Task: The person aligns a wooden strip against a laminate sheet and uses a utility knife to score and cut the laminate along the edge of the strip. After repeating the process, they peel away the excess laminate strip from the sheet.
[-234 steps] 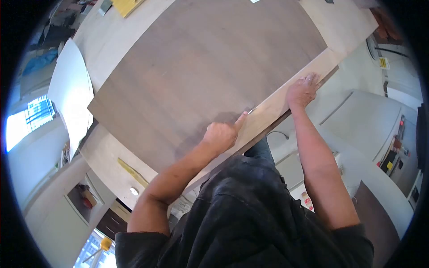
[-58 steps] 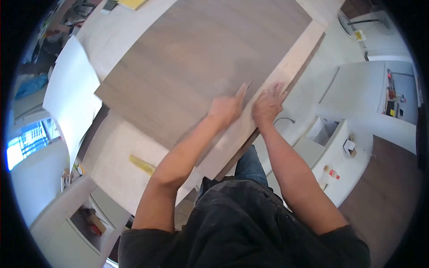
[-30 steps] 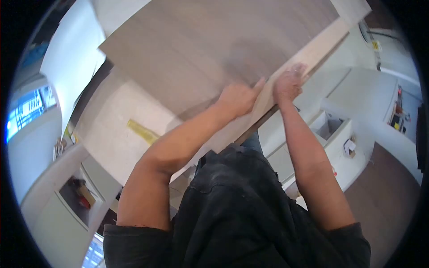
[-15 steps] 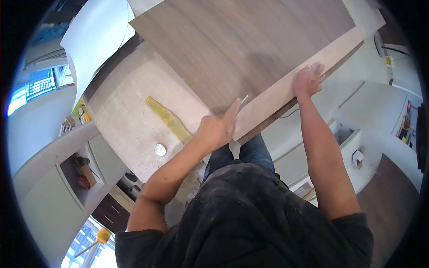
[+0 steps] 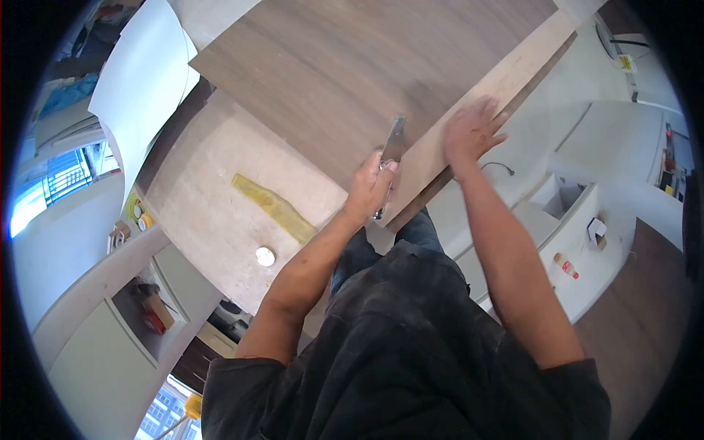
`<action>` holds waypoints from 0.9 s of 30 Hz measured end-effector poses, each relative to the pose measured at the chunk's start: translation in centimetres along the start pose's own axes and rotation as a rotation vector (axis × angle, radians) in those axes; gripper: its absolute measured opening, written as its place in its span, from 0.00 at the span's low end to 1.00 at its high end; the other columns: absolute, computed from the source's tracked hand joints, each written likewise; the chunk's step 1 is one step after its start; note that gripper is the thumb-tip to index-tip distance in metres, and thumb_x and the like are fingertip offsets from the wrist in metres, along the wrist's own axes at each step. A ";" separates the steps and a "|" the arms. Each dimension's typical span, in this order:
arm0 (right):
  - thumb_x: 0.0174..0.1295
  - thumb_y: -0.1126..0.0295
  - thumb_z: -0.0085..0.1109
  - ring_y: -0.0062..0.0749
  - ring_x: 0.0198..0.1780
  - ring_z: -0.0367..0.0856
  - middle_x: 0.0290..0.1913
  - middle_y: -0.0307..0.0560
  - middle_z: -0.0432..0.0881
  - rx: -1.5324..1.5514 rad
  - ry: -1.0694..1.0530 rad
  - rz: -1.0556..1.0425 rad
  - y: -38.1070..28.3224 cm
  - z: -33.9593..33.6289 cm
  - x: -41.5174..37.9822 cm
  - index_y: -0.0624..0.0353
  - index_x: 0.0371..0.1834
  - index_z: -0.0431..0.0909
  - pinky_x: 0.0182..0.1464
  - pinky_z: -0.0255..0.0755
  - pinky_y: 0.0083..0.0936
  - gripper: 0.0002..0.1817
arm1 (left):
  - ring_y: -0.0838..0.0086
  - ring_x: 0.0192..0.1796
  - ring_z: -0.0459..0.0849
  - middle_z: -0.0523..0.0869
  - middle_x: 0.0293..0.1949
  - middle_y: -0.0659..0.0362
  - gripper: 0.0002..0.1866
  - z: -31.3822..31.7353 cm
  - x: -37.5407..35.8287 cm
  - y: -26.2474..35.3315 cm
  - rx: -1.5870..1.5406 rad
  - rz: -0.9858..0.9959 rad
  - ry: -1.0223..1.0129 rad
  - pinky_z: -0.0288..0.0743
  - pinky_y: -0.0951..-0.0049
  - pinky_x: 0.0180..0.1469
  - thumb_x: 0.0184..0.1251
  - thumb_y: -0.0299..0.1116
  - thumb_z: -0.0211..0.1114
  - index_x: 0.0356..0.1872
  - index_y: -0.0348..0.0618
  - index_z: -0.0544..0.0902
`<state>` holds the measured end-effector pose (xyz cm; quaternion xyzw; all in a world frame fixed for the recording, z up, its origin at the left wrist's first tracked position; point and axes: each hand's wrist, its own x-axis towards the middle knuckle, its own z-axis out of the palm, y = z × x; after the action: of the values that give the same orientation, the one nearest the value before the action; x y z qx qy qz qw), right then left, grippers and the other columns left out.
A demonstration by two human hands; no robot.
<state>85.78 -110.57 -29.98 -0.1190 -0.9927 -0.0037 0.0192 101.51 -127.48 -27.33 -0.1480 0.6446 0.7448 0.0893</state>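
My left hand [image 5: 372, 185] is closed round a metal-bladed tool [image 5: 394, 143], whose blade points away from me over the near edge of a brown wood-grain sheet [image 5: 352, 81]. The tool's other end shows below my fingers. My right hand [image 5: 471, 136] lies with spread fingers, slightly blurred, on the pale board strip [image 5: 433, 147] along the sheet's right edge. A yellow translucent strip [image 5: 273, 207] rests on the pale tabletop [image 5: 205, 176] left of my left hand, with a round white object [image 5: 265, 256] below it.
White curved sheets [image 5: 143, 73] stand at the upper left. Below right are a white cabinet with an open drawer [image 5: 568, 196], a small box [image 5: 596, 232] and a red-and-clear bottle [image 5: 565, 265]. An open shelf compartment [image 5: 150, 308] is at the lower left.
My left hand has turned, so the tool's blade now shows clearly. My right hand has moved left and nearer along the strip. The whole view has shifted a little.
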 end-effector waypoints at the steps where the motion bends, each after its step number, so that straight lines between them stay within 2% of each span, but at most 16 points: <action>1: 0.77 0.56 0.42 0.71 0.82 0.46 0.86 0.50 0.48 0.042 0.006 -0.007 -0.6 0.3 -2.9 0.62 0.84 0.54 0.77 0.42 0.74 0.36 | 0.80 0.22 0.78 0.80 0.26 0.63 0.16 0.1 -0.1 0.0 0.021 -0.001 0.006 0.73 0.77 0.25 0.81 0.43 0.57 0.56 0.41 0.76; 5: 0.77 0.56 0.43 0.75 0.82 0.45 0.87 0.51 0.46 0.085 -0.062 0.012 -2.3 -0.2 -7.9 0.62 0.84 0.53 0.75 0.44 0.77 0.36 | 0.80 0.22 0.78 0.80 0.27 0.63 0.17 -0.6 0.3 -0.4 0.047 -0.133 -0.062 0.73 0.77 0.25 0.81 0.43 0.58 0.58 0.42 0.75; 8: 0.77 0.56 0.44 0.74 0.82 0.46 0.87 0.49 0.45 0.133 -0.114 0.064 -3.0 -1.1 -7.8 0.61 0.84 0.53 0.73 0.50 0.78 0.36 | 0.76 0.25 0.80 0.80 0.28 0.57 0.19 -2.9 1.4 0.7 -0.163 -0.289 -0.040 0.78 0.72 0.30 0.80 0.37 0.57 0.63 0.38 0.74; 11: 0.77 0.56 0.43 0.73 0.81 0.48 0.87 0.47 0.46 0.092 -0.103 0.078 -3.3 -1.5 -8.0 0.58 0.84 0.54 0.72 0.55 0.77 0.35 | 0.62 0.30 0.87 0.85 0.30 0.48 0.28 -5.9 1.4 1.1 0.344 -0.070 -0.028 0.82 0.61 0.38 0.79 0.36 0.54 0.77 0.44 0.65; 14: 0.77 0.56 0.42 0.73 0.80 0.50 0.86 0.46 0.49 0.123 -0.067 0.100 -3.2 -0.6 -7.7 0.58 0.83 0.55 0.73 0.55 0.75 0.34 | 0.48 0.40 0.89 0.88 0.37 0.41 0.35 -6.7 0.5 1.3 1.025 0.056 -0.111 0.81 0.51 0.47 0.76 0.34 0.53 0.83 0.52 0.56; 17: 0.78 0.55 0.41 0.72 0.80 0.51 0.86 0.45 0.51 0.087 -0.050 0.090 -3.2 -0.6 -7.8 0.56 0.84 0.55 0.74 0.54 0.73 0.34 | 0.44 0.45 0.88 0.89 0.42 0.39 0.36 -5.9 -0.2 3.2 1.135 0.034 -0.296 0.80 0.46 0.48 0.74 0.33 0.53 0.82 0.51 0.57; 20: 0.79 0.55 0.41 0.72 0.80 0.53 0.86 0.44 0.51 0.072 -0.029 0.084 -3.1 -0.1 -7.8 0.55 0.84 0.56 0.75 0.53 0.71 0.33 | 0.47 0.45 0.89 0.90 0.40 0.41 0.36 -4.3 0.8 4.2 1.111 0.033 -0.368 0.81 0.47 0.48 0.71 0.31 0.54 0.81 0.52 0.59; 23: 0.79 0.55 0.40 0.72 0.80 0.54 0.86 0.45 0.51 0.082 -0.008 0.069 -3.2 -0.7 -8.1 0.55 0.83 0.57 0.76 0.53 0.71 0.32 | 0.43 0.43 0.88 0.89 0.42 0.38 0.39 -2.2 3.0 3.5 1.111 0.159 -0.378 0.80 0.45 0.47 0.70 0.31 0.56 0.82 0.50 0.55; 27: 0.79 0.55 0.41 0.73 0.79 0.55 0.86 0.45 0.51 0.091 -0.033 0.076 -2.9 -0.4 -7.6 0.55 0.83 0.59 0.76 0.52 0.71 0.32 | 0.45 0.44 0.89 0.89 0.43 0.40 0.37 0.1 5.5 3.6 1.100 0.203 -0.347 0.81 0.46 0.46 0.70 0.32 0.55 0.81 0.47 0.58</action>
<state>92.45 -115.15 -29.84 -0.1556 -0.9868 0.0443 0.0082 95.17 -128.25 -25.77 0.1066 0.9233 0.3190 0.1855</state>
